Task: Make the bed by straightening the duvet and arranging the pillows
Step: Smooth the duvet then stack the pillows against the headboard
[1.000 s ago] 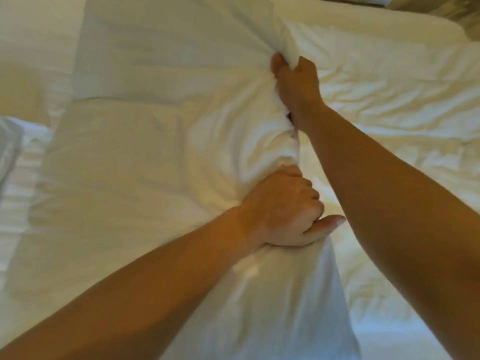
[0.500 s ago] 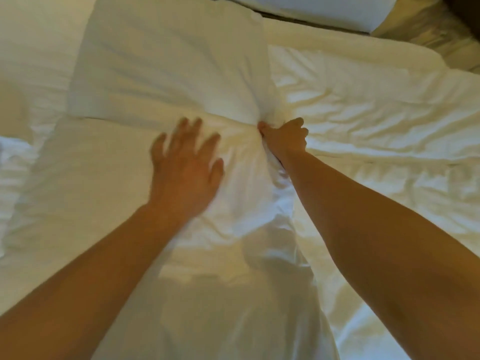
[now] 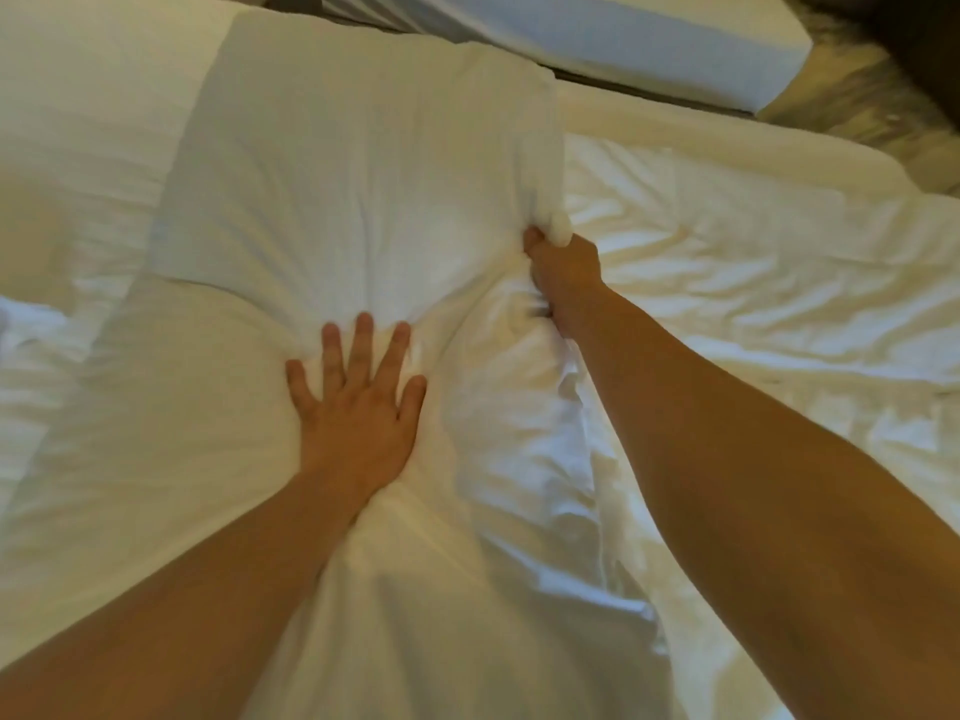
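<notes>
A white pillow (image 3: 358,163) lies across the middle of the bed, its near edge resting on a second white pillow (image 3: 171,418) closer to me. My right hand (image 3: 563,270) grips the upper pillow's near right corner, fingers closed in the fabric. My left hand (image 3: 358,407) lies flat with fingers spread, pressing down where the two pillows overlap. A crumpled white duvet (image 3: 753,304) covers the bed to the right of the pillows.
Another white bed or mattress (image 3: 597,39) stands beyond a dark gap at the top. A patterned floor or carpet (image 3: 841,90) shows at the top right. More white bedding (image 3: 67,148) lies at the left.
My left hand let go of the bunched fabric, opened and now presses flat further up. My right hand kept its grip on the pillow corner, and the pillow sits lower in view.
</notes>
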`<action>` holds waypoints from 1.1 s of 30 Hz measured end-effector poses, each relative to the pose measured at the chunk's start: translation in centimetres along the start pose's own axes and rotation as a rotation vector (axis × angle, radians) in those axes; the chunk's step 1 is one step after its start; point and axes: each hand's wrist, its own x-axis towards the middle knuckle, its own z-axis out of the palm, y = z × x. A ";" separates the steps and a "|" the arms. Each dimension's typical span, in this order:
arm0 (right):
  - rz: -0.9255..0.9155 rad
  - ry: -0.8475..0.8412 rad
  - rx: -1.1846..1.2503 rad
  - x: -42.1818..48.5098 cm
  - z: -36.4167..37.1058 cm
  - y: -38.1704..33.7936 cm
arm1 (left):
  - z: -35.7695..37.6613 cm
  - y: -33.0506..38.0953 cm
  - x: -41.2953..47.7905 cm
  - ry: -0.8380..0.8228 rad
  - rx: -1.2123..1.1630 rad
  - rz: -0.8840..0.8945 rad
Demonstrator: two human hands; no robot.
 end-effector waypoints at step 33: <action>-0.301 0.288 -0.363 6.8 -4.0 -1.9 | 3.1 -0.5 6.2 0.274 -0.165 0.081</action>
